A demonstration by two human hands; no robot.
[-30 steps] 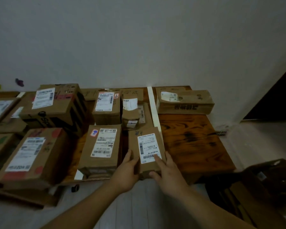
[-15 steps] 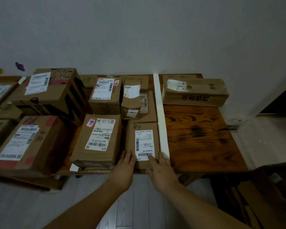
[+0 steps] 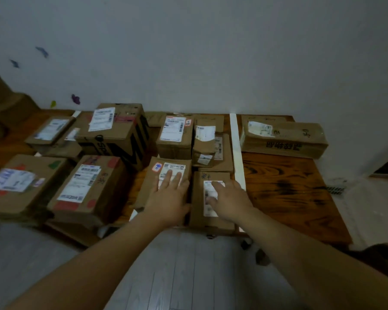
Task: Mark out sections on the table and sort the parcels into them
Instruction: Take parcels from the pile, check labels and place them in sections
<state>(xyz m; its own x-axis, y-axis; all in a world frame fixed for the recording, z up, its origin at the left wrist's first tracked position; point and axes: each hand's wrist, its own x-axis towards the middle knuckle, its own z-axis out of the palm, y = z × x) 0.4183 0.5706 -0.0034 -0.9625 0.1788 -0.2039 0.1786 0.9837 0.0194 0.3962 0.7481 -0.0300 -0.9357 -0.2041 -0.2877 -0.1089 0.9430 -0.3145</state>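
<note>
the right hand (image 3: 230,199) lies flat, fingers spread, on the narrow brown cardboard parcel with a white label (image 3: 211,198), gripping nothing. the parcel's long axis runs away from the person, its right edge just beside the white tape strip (image 3: 238,153) marking the section. the left hand (image 3: 169,195) rests open on the neighbouring brown labelled box (image 3: 164,182), immediately left of it.
</note>
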